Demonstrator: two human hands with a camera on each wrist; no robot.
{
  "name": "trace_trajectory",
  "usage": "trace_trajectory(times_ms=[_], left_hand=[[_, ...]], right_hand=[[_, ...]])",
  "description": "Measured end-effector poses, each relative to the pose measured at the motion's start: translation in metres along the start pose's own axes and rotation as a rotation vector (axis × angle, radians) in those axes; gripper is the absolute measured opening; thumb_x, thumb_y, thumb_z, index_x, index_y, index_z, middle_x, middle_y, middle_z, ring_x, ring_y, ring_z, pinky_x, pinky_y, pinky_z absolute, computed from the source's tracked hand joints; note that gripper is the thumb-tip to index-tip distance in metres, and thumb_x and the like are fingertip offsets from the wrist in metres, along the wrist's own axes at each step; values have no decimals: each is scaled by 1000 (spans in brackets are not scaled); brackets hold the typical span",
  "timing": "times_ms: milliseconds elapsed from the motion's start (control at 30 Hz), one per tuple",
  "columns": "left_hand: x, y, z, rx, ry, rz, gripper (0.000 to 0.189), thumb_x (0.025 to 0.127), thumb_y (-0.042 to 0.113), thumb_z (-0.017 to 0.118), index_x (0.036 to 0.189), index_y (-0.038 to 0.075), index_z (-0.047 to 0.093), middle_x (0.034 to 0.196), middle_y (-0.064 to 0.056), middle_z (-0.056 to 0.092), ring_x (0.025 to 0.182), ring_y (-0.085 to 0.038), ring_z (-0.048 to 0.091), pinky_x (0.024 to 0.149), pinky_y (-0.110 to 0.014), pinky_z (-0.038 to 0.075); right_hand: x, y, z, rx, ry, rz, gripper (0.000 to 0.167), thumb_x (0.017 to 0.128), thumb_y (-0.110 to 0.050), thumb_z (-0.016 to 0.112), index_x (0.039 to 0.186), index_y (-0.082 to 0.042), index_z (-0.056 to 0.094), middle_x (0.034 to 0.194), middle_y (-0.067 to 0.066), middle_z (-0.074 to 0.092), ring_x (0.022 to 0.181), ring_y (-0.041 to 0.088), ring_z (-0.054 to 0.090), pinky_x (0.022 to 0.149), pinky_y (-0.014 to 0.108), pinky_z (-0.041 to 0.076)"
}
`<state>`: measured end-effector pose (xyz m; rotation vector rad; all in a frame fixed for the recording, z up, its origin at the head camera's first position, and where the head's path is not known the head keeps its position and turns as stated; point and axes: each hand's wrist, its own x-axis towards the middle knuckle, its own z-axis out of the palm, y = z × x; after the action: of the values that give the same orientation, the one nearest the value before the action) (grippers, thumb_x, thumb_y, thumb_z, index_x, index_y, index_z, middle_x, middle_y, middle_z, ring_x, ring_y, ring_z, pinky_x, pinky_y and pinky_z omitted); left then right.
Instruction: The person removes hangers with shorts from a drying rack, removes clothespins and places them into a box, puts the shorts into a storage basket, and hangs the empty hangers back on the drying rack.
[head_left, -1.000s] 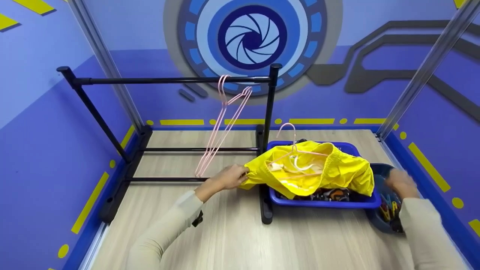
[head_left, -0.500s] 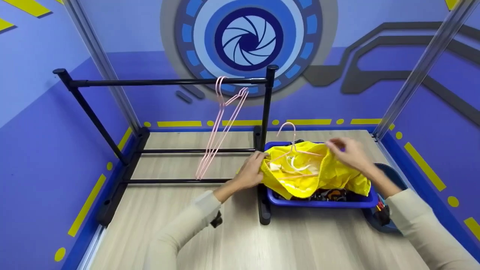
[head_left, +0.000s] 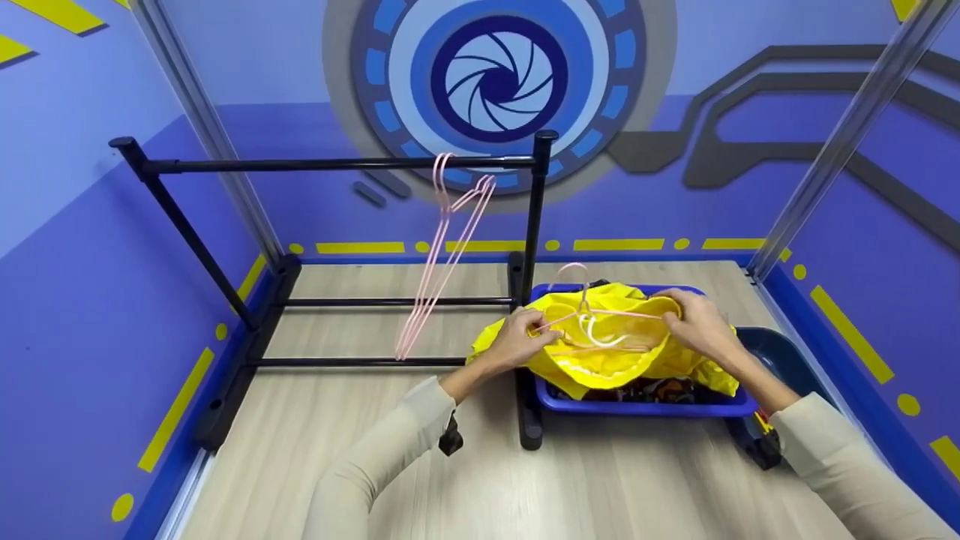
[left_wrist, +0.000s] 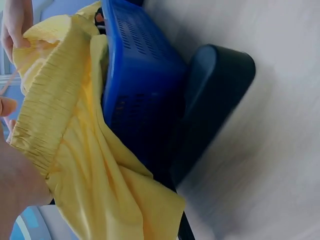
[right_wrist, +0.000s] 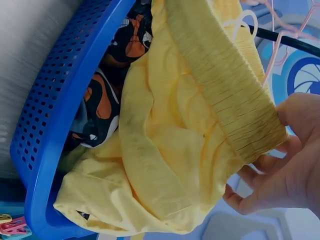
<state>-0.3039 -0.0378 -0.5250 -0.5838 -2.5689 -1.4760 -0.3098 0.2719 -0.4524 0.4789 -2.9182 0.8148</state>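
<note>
Yellow shorts (head_left: 559, 369) with a gathered elastic waistband and a white drawstring (head_left: 590, 330) lie over a blue basket (head_left: 645, 408). A pink clothes hanger (head_left: 584, 298) sits within the waist opening, its hook pointing up. My left hand (head_left: 517, 341) pinches the waistband at the hanger's left end. At the opposite end my right hand (head_left: 701, 326) holds the waistband, thumb in front and fingers behind, as the right wrist view shows. In the left wrist view, the shorts (left_wrist: 95, 165) drape down past the basket's side (left_wrist: 145, 75).
A black garment rack (head_left: 337, 164) stands at left, with pink hangers (head_left: 427, 292) on its top rail. Its foot (head_left: 531, 420) is close beside the basket. Dark patterned clothes (right_wrist: 97, 107) lie under the shorts. A dark basin (head_left: 776, 352) with clothespins (head_left: 763, 421) sits at right.
My right hand has come from over the basin to the waistband's right side. My left hand has moved right along the shorts to the waistband. The hanger's hook has dipped lower.
</note>
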Motion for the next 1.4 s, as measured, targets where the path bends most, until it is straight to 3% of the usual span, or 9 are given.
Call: trace_trajectory(times_ms=[100, 233, 300, 400, 567, 867, 1133, 1267, 1400], left_hand=[[-2, -3, -2, -30, 42, -15, 36, 95, 28, 72, 71, 5, 57, 68, 8, 40, 75, -8, 39, 72, -22, 29], [-3, -6, -5, -68, 118, -11, 42, 95, 28, 73, 65, 6, 52, 62, 8, 34, 71, -9, 37, 71, -23, 28], [-2, -7, -6, -98, 140, -9, 44, 95, 28, 73, 64, 7, 50, 62, 7, 34, 71, -9, 37, 72, -24, 27], [-3, -8, -6, -148, 162, 1, 45, 94, 28, 74, 63, 7, 50, 63, 5, 34, 72, -11, 38, 72, -25, 28], [-3, -11, -5, -222, 174, 42, 44, 93, 22, 76, 63, 2, 52, 63, 1, 36, 72, -12, 39, 72, -24, 27], [-13, 9, -17, -299, 171, 120, 33, 93, 6, 72, 67, -4, 54, 65, 0, 40, 72, -10, 40, 73, -23, 30], [-18, 15, -22, -329, 153, 132, 28, 95, 5, 69, 70, -4, 58, 69, 2, 44, 76, -8, 41, 76, -22, 32], [-17, 13, -19, -341, 164, 122, 25, 95, 5, 68, 73, -6, 61, 71, 0, 47, 77, -8, 42, 76, -22, 32], [-16, 14, -17, -342, 160, 141, 23, 95, 2, 67, 75, -8, 63, 71, -10, 50, 77, -11, 44, 76, -23, 34]], right_hand=[[-1, 4, -6, 18, 23, 29, 37, 98, -6, 48, 130, 5, 63, 127, 32, 65, 102, 41, 64, 78, 45, 53], [-2, 9, -12, -3, 60, 88, 39, 100, -12, 42, 128, 6, 63, 117, 32, 68, 85, 35, 60, 64, 35, 44], [-2, 11, -15, -23, 73, 127, 43, 101, -17, 37, 128, 6, 63, 111, 31, 68, 84, 36, 59, 64, 36, 41], [-2, 15, -17, -23, 78, 195, 46, 103, -25, 29, 110, 5, 63, 93, 24, 64, 81, 36, 56, 66, 37, 39], [0, 20, -18, 114, 38, 307, 45, 107, -33, 22, 92, -4, 52, 74, 6, 44, 66, 22, 46, 60, 32, 37], [6, 21, -14, 502, 95, 503, 54, 107, -35, 25, 128, 8, 50, 118, 21, 54, 88, 14, 57, 68, 20, 56], [3, 22, -14, 790, 130, 566, 37, 107, -33, 31, 116, -7, 55, 92, -2, 57, 75, 7, 59, 62, 21, 56], [0, 25, -14, 1141, 90, 571, 30, 109, -27, 30, 110, -11, 56, 79, -5, 69, 72, 8, 69, 64, 24, 59], [0, 30, -14, 1565, -3, 616, 28, 111, -23, 24, 119, -10, 48, 86, 5, 74, 82, 15, 75, 75, 30, 62]])
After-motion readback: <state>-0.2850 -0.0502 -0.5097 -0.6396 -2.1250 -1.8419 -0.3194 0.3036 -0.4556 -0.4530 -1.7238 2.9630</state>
